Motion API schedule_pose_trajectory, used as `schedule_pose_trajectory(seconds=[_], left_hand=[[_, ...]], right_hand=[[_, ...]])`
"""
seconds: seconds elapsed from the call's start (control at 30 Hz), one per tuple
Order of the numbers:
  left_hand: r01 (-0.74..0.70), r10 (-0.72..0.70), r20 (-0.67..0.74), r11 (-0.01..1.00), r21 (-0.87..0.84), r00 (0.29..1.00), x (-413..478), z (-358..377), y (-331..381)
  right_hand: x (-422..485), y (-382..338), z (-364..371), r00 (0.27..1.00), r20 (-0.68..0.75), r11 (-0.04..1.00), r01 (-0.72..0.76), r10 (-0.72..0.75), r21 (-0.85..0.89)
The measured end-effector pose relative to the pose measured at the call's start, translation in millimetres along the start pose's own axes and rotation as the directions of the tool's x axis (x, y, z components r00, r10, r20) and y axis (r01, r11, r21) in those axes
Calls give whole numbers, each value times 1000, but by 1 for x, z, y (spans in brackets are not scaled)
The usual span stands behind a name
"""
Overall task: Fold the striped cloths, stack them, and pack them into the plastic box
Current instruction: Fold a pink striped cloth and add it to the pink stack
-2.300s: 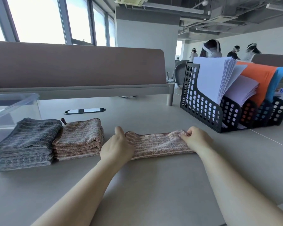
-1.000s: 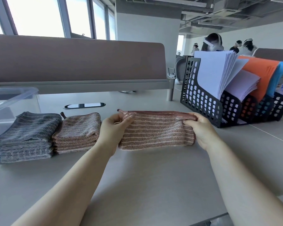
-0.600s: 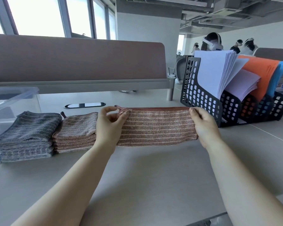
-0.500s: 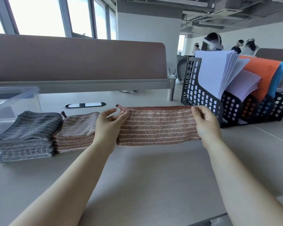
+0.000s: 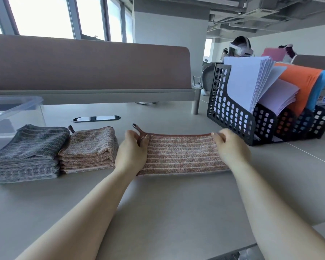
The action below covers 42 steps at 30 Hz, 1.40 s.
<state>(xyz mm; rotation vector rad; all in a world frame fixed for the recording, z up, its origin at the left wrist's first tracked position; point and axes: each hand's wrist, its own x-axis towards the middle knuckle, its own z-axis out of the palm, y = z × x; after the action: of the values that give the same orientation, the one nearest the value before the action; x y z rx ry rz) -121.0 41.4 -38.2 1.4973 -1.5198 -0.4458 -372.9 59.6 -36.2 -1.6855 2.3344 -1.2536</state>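
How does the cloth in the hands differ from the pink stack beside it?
The held cloth is a single long strip, folded only lengthwise; the pink stack holds several cloths folded into compact squares. The held cloth is pinched at both ends by the left hand and right hand; the pink stack lies untouched on the table. Both are pinkish and striped, with a hanging loop.

A single head-worn wide-angle camera is looking forward and slightly down across the desk point(image 5: 167, 212), sitting close above its near edge. It is facing the brown partition point(image 5: 86, 68) standing along the desk's far side, with windows showing beyond it.
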Motion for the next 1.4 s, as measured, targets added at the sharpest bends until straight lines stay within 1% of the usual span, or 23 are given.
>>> schedule_pose_trajectory(seconds=[0.03,0.07,0.1,0.13,0.17,0.2,0.23,0.27,0.3,0.33,0.4,0.5,0.6,0.73,0.83,0.9,0.97,1.07,1.13,1.2,1.27,1.3,1.4], left_hand=[[41,-42,27,999,22,999,1,6,-1],[86,-87,52,996,23,995,0,12,-2],[119,-120,71,993,8,990,0,16,-3],[138,-137,84,990,-9,987,0,19,-2],[142,-140,95,990,-18,986,0,19,-2],[128,-125,111,992,-16,986,0,18,-3],[96,-95,130,995,-1,987,-1,17,-4],[56,-60,150,998,30,987,0,14,-6],[20,-32,164,997,74,986,0,12,-8],[-4,-15,165,994,112,986,2,11,-10],[-17,-6,158,989,147,987,4,10,-13],[-23,-6,149,981,191,989,4,11,-15],[-21,-12,147,975,220,989,2,10,-14],[15,-49,154,977,215,987,0,7,-11],[-40,-14,223,970,239,975,-5,7,-7],[-111,29,295,958,264,955,-9,8,-2],[-83,18,318,977,194,948,-11,8,2],[54,-43,264,998,-35,964,-8,7,1],[44,-28,201,996,-76,979,-5,7,-3],[32,-11,129,987,-160,992,-2,7,-3],[-42,59,56,965,-259,997,-3,8,4],[-107,120,31,952,-285,992,-5,9,8],[-236,266,61,922,-308,962,-16,18,25]], right_hand=[[-2,-5,3,999,-29,968,13,-21,-252],[-6,-11,8,995,-52,913,58,-86,-405],[-10,-20,14,983,-42,888,142,-178,-438],[-16,-31,20,965,31,887,251,-259,-389],[-21,-39,26,932,156,894,358,-326,-270],[-27,-46,32,873,318,891,431,-370,-145],[-31,-49,38,793,485,885,459,-369,-76],[-35,-49,43,719,607,873,481,-339,-81],[-36,-48,45,675,673,856,502,-302,-120],[-36,-45,46,664,700,845,509,-265,-163],[-32,-40,45,681,705,843,485,-197,-233],[-25,-29,36,729,678,851,413,-95,-325],[-18,-13,28,787,616,867,290,26,-406],[-7,2,19,893,405,882,22,194,-471],[-6,1,12,942,268,880,-55,203,-473],[-5,-2,10,955,233,895,-65,184,-441],[-5,-4,9,964,206,916,-74,166,-394],[-3,-3,8,990,104,959,-66,98,-274],[-2,-4,8,995,54,989,-76,83,-127],[-4,-10,7,996,16,991,-92,91,95],[-11,-25,7,997,-18,931,-61,72,360],[-17,-36,8,999,-43,889,-9,32,457],[-38,-68,20,987,-93,787,163,-135,595]])
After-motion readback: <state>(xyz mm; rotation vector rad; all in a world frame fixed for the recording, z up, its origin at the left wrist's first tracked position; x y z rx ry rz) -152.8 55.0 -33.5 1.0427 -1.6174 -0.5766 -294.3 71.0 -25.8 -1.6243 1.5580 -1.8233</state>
